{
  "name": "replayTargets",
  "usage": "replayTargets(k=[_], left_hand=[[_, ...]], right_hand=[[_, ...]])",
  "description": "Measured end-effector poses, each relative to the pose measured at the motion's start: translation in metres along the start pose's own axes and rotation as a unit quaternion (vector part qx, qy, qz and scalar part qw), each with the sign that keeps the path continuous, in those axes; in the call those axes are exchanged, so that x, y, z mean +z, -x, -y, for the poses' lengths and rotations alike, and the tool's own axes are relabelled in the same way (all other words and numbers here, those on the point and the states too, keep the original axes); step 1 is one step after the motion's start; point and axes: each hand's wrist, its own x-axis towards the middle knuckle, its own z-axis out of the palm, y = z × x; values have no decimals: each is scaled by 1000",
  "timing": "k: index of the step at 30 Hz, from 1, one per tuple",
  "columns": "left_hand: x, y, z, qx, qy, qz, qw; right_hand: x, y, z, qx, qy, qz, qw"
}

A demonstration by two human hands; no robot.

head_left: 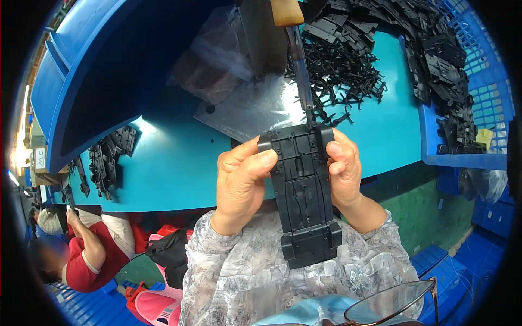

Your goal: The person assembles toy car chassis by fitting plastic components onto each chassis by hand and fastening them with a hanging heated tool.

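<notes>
My left hand [242, 182] and my right hand [346, 171] grip a long black moulded plastic part [304, 201] by its far end, one at each side. The thumbs press near its edges, and its near end slopes down over my lap. From above, a tool with a tan handle [286, 12] and a thin metal shaft [298, 68] reaches down to the part's far right corner. The tip meets the part or stops just over it; I cannot tell which. Beyond the part lies a heap of small black plastic pieces [348, 76].
A blue bin [70, 81] overhangs the left of the teal table [174, 179]. Clear plastic bags [217, 60] lie behind. More black parts [111, 155] sit at left; a blue crate [484, 70] with parts stands right. A person in red [89, 255] works at far left.
</notes>
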Motion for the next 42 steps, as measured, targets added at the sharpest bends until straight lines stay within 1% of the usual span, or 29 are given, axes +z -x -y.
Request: replayTargets(k=[12,24,33,39,42], left_hand=[[-3,1,3,10,1,-5,1000],[-5,2,3,17,14,35,999],[-3,3,2,23,11,36,999],[-5,3,4,13,11,14,1000],[3,3,-1,14,-34,-21,999]], right_hand=[[3,2,1,-1,2,-13,1000],[3,4,0,-2,5,-10,1000],[1,5,-2,-7,-1,-11,1000],[2,6,1,9,-2,-16,1000],[3,6,3,16,-7,-17,1000]])
